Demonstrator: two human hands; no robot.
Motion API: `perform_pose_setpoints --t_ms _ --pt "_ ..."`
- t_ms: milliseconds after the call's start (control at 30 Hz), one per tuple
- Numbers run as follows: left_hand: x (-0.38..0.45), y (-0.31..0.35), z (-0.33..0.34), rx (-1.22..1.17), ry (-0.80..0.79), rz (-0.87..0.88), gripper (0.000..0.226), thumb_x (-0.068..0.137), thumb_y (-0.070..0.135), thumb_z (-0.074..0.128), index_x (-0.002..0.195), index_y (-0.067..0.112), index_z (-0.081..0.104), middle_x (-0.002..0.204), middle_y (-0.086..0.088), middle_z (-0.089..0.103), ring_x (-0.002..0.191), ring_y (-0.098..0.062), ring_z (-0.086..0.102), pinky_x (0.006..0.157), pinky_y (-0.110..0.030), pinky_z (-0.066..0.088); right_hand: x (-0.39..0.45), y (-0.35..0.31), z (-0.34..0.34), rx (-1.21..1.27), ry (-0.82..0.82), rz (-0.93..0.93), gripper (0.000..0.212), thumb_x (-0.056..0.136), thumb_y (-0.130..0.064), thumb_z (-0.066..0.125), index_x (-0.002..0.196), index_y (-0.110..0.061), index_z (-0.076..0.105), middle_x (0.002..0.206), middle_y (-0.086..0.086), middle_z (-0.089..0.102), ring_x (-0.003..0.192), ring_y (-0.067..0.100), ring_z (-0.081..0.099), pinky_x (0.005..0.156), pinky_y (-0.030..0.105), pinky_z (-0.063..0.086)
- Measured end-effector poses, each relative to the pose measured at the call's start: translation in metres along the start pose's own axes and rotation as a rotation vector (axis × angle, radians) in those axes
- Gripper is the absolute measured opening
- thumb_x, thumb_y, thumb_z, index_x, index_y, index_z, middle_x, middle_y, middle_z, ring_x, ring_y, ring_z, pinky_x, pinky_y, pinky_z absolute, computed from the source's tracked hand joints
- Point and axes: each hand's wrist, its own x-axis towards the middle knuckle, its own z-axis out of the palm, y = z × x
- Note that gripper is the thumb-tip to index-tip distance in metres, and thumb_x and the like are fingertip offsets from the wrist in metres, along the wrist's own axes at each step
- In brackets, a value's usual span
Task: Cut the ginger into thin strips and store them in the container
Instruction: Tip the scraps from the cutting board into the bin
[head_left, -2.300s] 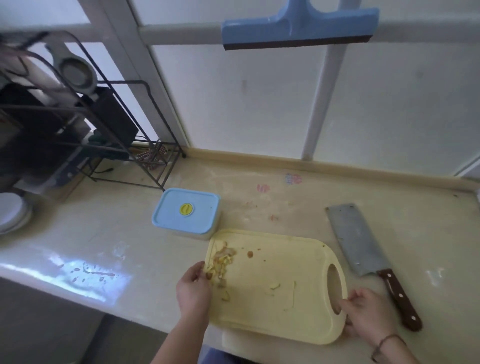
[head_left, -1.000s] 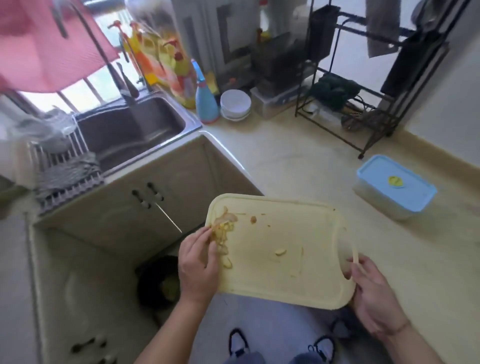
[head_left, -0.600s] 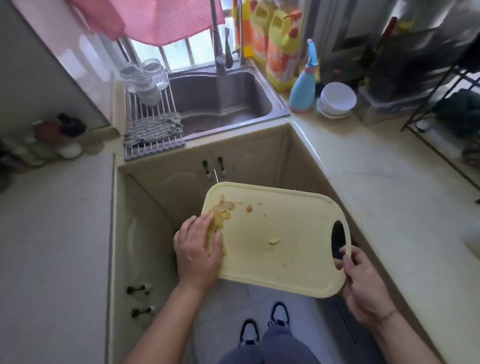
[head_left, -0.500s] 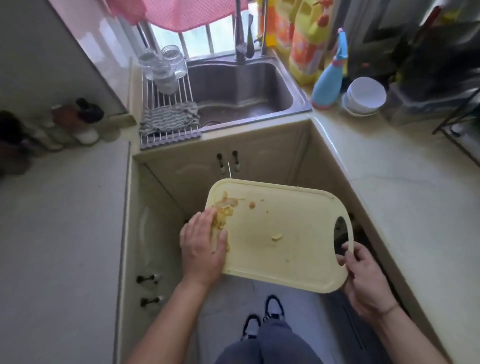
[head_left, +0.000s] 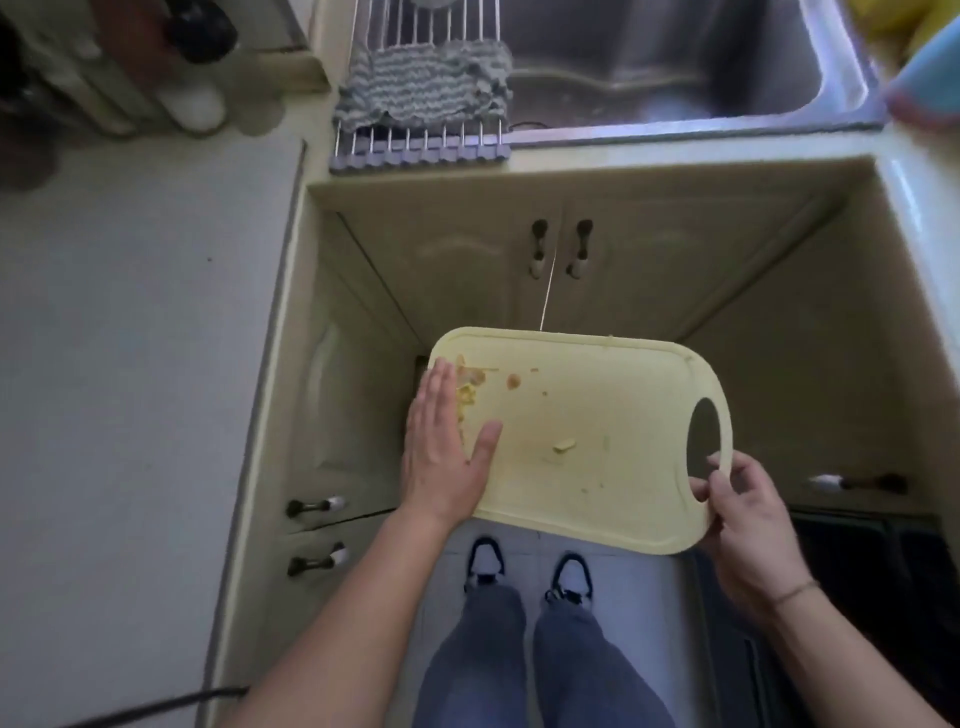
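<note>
I hold a pale yellow cutting board in the air above the floor, in front of the sink cabinet doors. My left hand lies flat on the board's left edge, fingers straight, thumb spread out on the surface, touching a small heap of ginger scraps near the far left corner. One ginger bit lies near the board's middle. My right hand grips the right end at the handle hole, fingers curled round its rim. My shoes show below the board. Steel sink at top, grey cloth on a drying rack over its left side.
</note>
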Motion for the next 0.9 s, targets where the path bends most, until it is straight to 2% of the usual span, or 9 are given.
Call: perform_pose_setpoints --t_ms 133,267,333,433,500,567,667,767,900 --pt "0.016 -0.024 0.037 0.052 -0.041 0.044 0.085 0.097 0.068 0.022 0.160 0.021 -0.013 0.167 0.007 -0.020 0.153 -0.009 -0.018 0.125 -0.036 -0.006 0.031 0.029 0.028 -0.045 -0.003 0.007 0.020 0.106 -0.010 0.040 0.099 -0.023 0.053 0.064 -0.001 0.072 0.055 0.006 0.067 0.046 0.022 0.054" --pt "0.029 -0.023 0.080 0.114 -0.178 0.294 0.082 0.099 0.060 0.024 0.154 0.023 -0.026 0.162 0.008 -0.033 0.152 -0.012 -0.024 0.123 -0.032 -0.014 0.061 0.053 0.050 -0.151 0.031 -0.048 0.021 0.105 -0.012 0.043 0.099 -0.030 0.053 0.071 -0.004 0.074 0.059 0.007 0.067 0.047 0.023 0.054" --pt "0.038 -0.019 0.107 0.099 -0.229 0.431 0.079 0.100 0.057 0.023 0.154 0.023 -0.024 0.162 0.007 -0.033 0.153 -0.014 -0.021 0.124 -0.037 -0.011 0.074 0.066 0.059 -0.191 0.040 -0.086 0.025 0.105 -0.014 0.043 0.098 -0.035 0.053 0.075 -0.008 0.075 0.061 0.006 0.068 0.051 0.025 0.057" --pt "0.057 -0.016 0.143 0.066 -0.275 0.534 0.076 0.101 0.055 0.021 0.156 0.019 -0.018 0.165 0.003 -0.023 0.154 -0.016 -0.017 0.126 -0.043 -0.004 0.090 0.084 0.072 -0.228 0.052 -0.157 0.040 0.105 -0.013 0.044 0.091 -0.049 0.056 0.082 -0.001 0.075 0.070 0.011 0.069 0.061 0.030 0.058" --pt "0.067 -0.018 0.159 0.041 -0.277 0.543 0.075 0.101 0.053 0.020 0.157 0.015 -0.011 0.167 -0.001 -0.016 0.155 -0.017 -0.014 0.126 -0.043 -0.002 0.097 0.095 0.078 -0.251 0.061 -0.192 0.044 0.105 -0.011 0.044 0.090 -0.050 0.057 0.083 -0.005 0.073 0.075 0.008 0.067 0.067 0.028 0.056" --pt "0.074 -0.025 0.171 0.019 -0.275 0.547 0.074 0.102 0.051 0.021 0.159 0.011 -0.003 0.169 -0.005 -0.009 0.155 -0.017 -0.011 0.126 -0.041 -0.002 0.101 0.104 0.081 -0.265 0.069 -0.218 0.037 0.105 -0.008 0.043 0.096 -0.042 0.055 0.079 -0.011 0.072 0.075 0.001 0.066 0.068 0.021 0.056" --pt "0.082 -0.042 0.185 -0.024 -0.275 0.557 0.075 0.102 0.053 0.019 0.159 0.006 0.003 0.169 -0.008 -0.004 0.156 -0.019 -0.009 0.126 -0.039 -0.002 0.106 0.114 0.085 -0.263 0.088 -0.228 0.033 0.104 -0.008 0.044 0.096 -0.039 0.054 0.082 -0.004 0.070 0.074 0.000 0.065 0.066 0.017 0.054" --pt "0.088 -0.062 0.194 -0.107 -0.269 0.499 0.076 0.102 0.056 0.012 0.159 0.007 0.001 0.168 -0.005 -0.008 0.156 -0.019 -0.009 0.127 -0.042 0.001 0.105 0.118 0.088 -0.257 0.103 -0.253 0.031 0.104 -0.007 0.044 0.097 -0.036 0.054 0.085 0.001 0.069 0.074 -0.002 0.066 0.066 0.015 0.054" --pt "0.099 -0.102 0.201 -0.127 -0.285 0.344 0.072 0.102 0.056 0.007 0.160 0.014 -0.006 0.168 -0.002 -0.011 0.155 -0.014 -0.010 0.127 -0.040 0.002 0.103 0.118 0.085 -0.272 0.120 -0.267 0.031 0.103 -0.006 0.045 0.096 -0.035 0.054 0.076 -0.008 0.074 0.072 -0.003 0.067 0.064 0.011 0.052"
